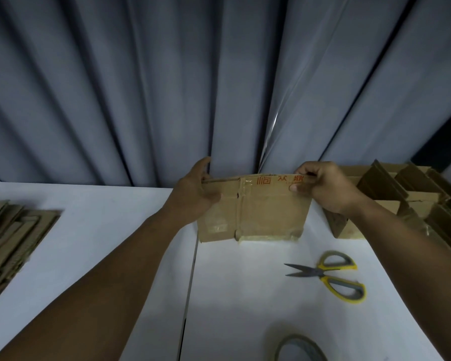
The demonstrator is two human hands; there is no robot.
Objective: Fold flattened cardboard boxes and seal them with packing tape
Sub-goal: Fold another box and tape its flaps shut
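A flattened brown cardboard box (pixel 268 214) with red printed characters and old clear tape stands upright on its lower edge on the white table (pixel 232 295). My left hand (pixel 193 190) grips its upper left edge, thumb in front. My right hand (pixel 326 187) pinches its upper right corner, fingers curled over the top edge. A roll of packing tape (pixel 300 349) lies at the bottom edge of the view, partly cut off.
Yellow-handled scissors (pixel 333 276) lie open on the table to the right. Folded cardboard boxes (pixel 401 194) stand at the far right. A stack of flattened cardboard (pixel 8 238) lies at the left. Grey curtains (pixel 219 87) hang behind the table.
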